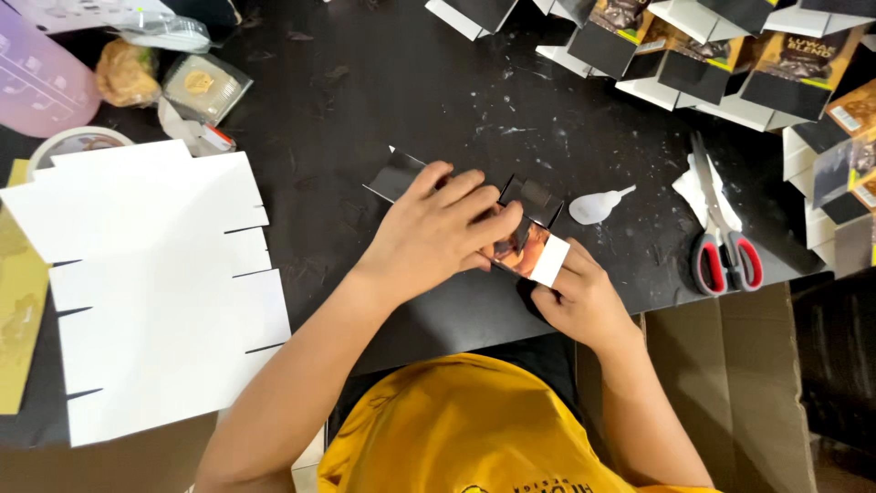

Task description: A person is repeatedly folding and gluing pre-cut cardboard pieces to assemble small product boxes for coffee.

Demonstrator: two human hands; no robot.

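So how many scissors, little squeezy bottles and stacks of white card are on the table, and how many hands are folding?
Scissors: 1
Squeezy bottle: 1
Stack of white card: 1
Hands on the small box: 2, left hand and right hand
Total: 5

Left hand [438, 233] hides carton [534, 251] middle, prob. mostly.
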